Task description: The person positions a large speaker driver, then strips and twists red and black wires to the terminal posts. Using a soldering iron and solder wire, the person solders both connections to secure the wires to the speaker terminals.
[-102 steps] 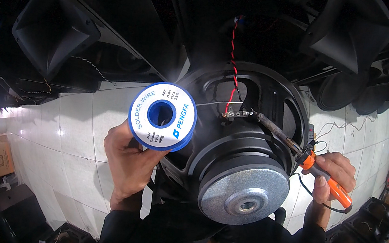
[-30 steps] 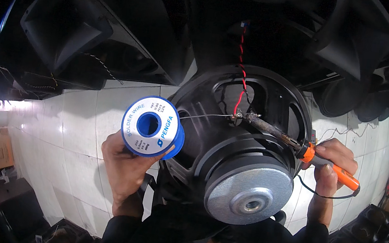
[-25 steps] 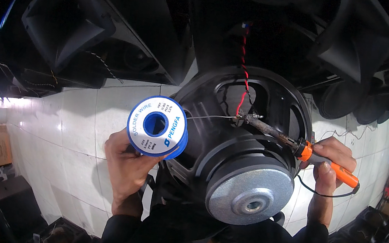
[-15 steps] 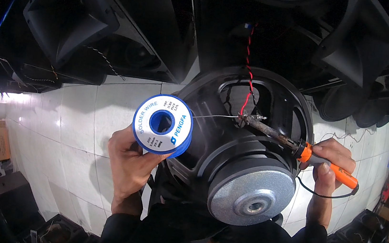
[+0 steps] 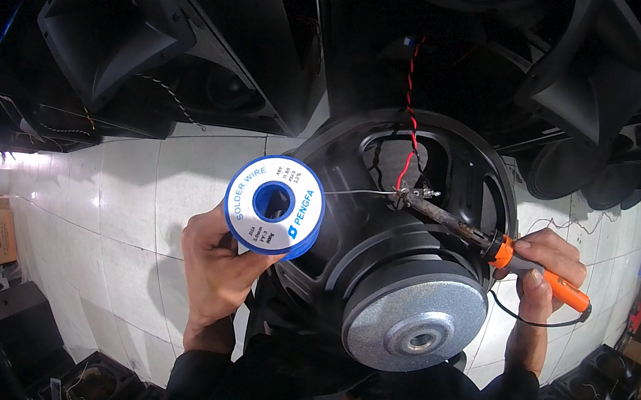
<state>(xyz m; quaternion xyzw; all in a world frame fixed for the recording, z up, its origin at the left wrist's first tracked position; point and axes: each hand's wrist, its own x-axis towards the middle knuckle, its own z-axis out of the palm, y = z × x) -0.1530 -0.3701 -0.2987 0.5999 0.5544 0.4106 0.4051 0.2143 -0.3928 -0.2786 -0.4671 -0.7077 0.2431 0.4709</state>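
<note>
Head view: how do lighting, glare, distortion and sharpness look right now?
Head view: the floor is bright, the upper-left speaker horn dim; glare whitens part of the left edge.
Head view: tile lines bow, and the corners go black.
Head view: the solder spool looks sharp; detail at the tip of the soldering iron is too small to judge.

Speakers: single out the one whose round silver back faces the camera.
The large black-framed speaker in the middle, beneath the soldering iron; the dark round ones at upper right show no silver.
</note>
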